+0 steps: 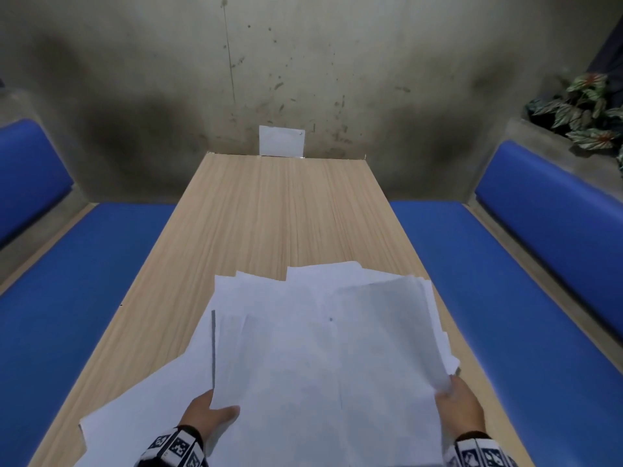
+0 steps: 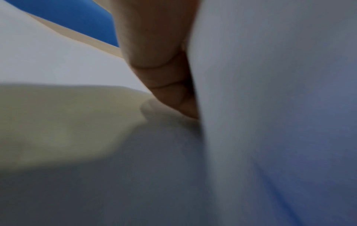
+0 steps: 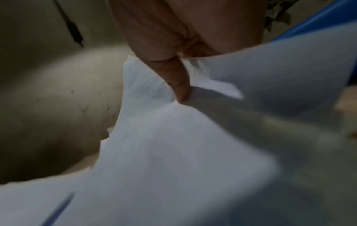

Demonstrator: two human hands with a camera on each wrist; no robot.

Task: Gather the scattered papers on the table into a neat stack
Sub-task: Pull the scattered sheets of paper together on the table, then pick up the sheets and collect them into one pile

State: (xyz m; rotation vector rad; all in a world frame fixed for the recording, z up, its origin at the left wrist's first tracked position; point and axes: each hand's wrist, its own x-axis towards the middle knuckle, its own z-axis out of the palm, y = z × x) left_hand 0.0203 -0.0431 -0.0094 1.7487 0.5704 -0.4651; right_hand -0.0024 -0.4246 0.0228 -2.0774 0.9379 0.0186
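Observation:
A loose bundle of several white papers point(image 1: 323, 348) is held up over the near end of the wooden table point(image 1: 269, 210), its edges fanned and uneven. My left hand point(image 1: 210, 414) grips the bundle's lower left edge, thumb on top. My right hand point(image 1: 456, 404) pinches the bundle's right edge, where the sheets curl. More white sheets point(image 1: 135, 409) lie under the bundle at the near left. In the left wrist view a thumb point(image 2: 164, 68) presses against paper point(image 2: 270, 107). In the right wrist view a thumb point(image 3: 179, 85) pinches crumpled sheets point(image 3: 173, 145).
Blue padded benches run along both sides of the table, left bench point(image 1: 74, 281) and right bench point(image 1: 505, 298). A small white card point(image 1: 281, 140) stands against the stained wall at the table's far end. A leafy plant point(image 1: 586, 112) sits on a ledge at the far right.

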